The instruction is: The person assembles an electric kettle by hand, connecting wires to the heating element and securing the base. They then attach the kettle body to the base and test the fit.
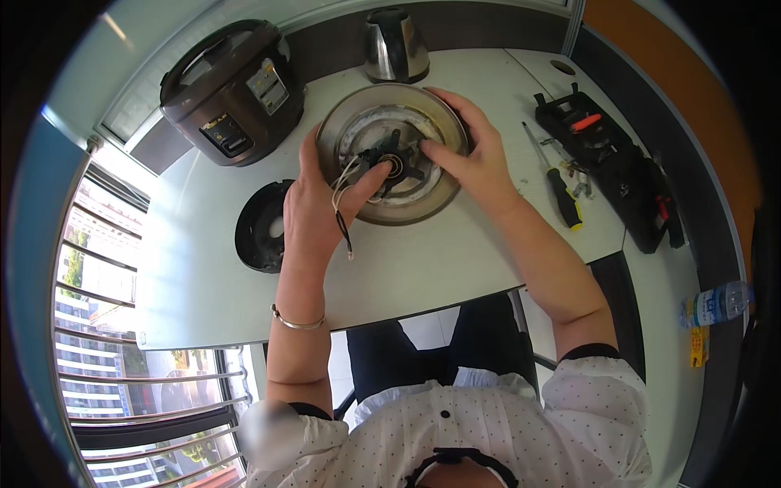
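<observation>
Between both hands I hold a round steel kettle body (415,210) with its underside facing up. A black coupler (393,159) with a ring at its centre is fixed in the middle, and pale wires (340,195) hang from it over the near-left rim. My left hand (321,199) grips the left side, its thumb pressing on the coupler. On the right side, my right hand (470,150) wraps the rim, with the thumb laid on the underside near a coupler arm. Beside my left wrist lies a round black plastic cover (259,232).
At the far left stands a brown rice cooker (236,93), and a steel electric kettle (396,49) at the back. To the right are a yellow-black screwdriver (561,195), small metal parts (579,175) and an open black tool case (610,154). A water bottle (716,305) lies farther right.
</observation>
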Motion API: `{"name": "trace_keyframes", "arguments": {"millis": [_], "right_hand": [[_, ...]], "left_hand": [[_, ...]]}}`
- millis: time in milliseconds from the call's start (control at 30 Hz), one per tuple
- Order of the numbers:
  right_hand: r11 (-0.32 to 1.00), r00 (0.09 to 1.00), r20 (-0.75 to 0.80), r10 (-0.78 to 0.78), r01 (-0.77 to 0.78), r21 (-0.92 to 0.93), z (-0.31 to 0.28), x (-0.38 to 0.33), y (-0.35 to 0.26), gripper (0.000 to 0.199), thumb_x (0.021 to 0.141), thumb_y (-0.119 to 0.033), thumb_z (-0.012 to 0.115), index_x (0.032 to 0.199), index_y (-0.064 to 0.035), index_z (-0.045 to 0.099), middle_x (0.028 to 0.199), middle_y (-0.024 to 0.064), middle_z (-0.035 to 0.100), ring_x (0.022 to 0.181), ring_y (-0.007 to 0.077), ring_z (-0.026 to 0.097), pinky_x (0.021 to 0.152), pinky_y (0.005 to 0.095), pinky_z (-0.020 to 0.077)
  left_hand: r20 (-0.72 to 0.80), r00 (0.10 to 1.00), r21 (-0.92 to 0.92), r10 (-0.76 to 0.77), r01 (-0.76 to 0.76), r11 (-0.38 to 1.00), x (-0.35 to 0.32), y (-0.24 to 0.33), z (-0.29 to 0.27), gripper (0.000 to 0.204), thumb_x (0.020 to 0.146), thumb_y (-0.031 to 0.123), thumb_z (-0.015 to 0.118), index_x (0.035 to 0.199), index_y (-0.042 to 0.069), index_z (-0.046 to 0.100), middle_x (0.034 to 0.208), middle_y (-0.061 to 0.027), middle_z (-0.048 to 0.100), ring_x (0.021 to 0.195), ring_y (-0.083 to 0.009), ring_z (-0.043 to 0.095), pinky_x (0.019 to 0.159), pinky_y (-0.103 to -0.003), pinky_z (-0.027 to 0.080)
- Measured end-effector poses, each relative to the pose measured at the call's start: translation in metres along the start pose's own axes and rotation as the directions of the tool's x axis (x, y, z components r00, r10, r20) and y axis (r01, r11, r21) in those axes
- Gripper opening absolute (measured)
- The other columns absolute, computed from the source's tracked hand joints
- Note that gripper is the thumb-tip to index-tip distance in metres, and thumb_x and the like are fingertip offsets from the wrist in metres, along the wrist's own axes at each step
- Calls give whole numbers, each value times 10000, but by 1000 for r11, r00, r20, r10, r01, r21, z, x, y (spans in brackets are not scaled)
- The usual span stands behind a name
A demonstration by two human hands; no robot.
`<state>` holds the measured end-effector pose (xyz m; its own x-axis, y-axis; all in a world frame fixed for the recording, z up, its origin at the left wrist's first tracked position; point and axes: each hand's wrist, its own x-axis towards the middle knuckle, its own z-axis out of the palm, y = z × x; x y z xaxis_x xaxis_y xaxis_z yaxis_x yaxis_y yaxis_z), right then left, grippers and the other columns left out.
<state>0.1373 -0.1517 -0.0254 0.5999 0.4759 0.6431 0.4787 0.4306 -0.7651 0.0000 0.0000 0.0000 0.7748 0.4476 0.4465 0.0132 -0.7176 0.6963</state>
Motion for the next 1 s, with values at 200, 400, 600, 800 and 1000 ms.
{"name": "trace_keyframes", "arguments": {"millis": [200, 400, 600, 800, 1000], "right_hand": [[1000, 1000, -15, 4, -4, 1, 0, 2, -1, 564, 758, 10, 663, 1293, -9, 484, 1216, 94, 571, 1126, 181, 537, 989, 302, 406], [1000, 1000, -15, -5, 5, 3, -3, 3, 0, 561, 760, 7, 668, 1291, -13, 488, 1204, 95, 579, 1121, 177, 540, 984, 301, 411], [999, 999, -33, -7, 8, 33, 0, 2, 3, 549, 771, 8, 663, 1292, -15, 490, 1210, 91, 578, 1122, 177, 543, 982, 302, 416], [999, 999, -30, 17, -16, 43, 2, 1, 3, 561, 773, 6, 667, 1304, -29, 490, 1222, 88, 577, 1132, 177, 542, 989, 302, 413], [1000, 999, -33, 4, -4, 3, 2, 1, 2, 542, 777, 13, 659, 1291, -21, 489, 1187, 83, 584, 1096, 168, 555, 952, 292, 434]], "left_hand": [[-5, 999, -34, -35, 35, 999, 3, -3, 3, 935, 707, 466, 780, 1347, -26, 309, 1007, -210, 666, 958, -312, 663, 837, -351, 499], [7, 991, -98, -134, 134, 986, 7, -8, 7, 922, 665, 508, 789, 1268, -71, 400, 996, -206, 663, 943, -285, 660, 839, -332, 491], [6, 992, -144, -126, 125, 982, 12, -18, 11, 776, 660, 490, 798, 1136, -57, 521, 971, -180, 671, 902, -248, 661, 829, -322, 489], [33, 996, -231, -82, 88, 969, 15, -25, 10, 757, 654, 472, 815, 1114, -59, 531, 962, -177, 675, 893, -242, 666, 815, -315, 499], [40, 997, -206, -72, 78, 975, 16, -30, 10, 791, 638, 504, 819, 1113, -55, 523, 966, -184, 674, 910, -257, 668, 815, -330, 505]]}}
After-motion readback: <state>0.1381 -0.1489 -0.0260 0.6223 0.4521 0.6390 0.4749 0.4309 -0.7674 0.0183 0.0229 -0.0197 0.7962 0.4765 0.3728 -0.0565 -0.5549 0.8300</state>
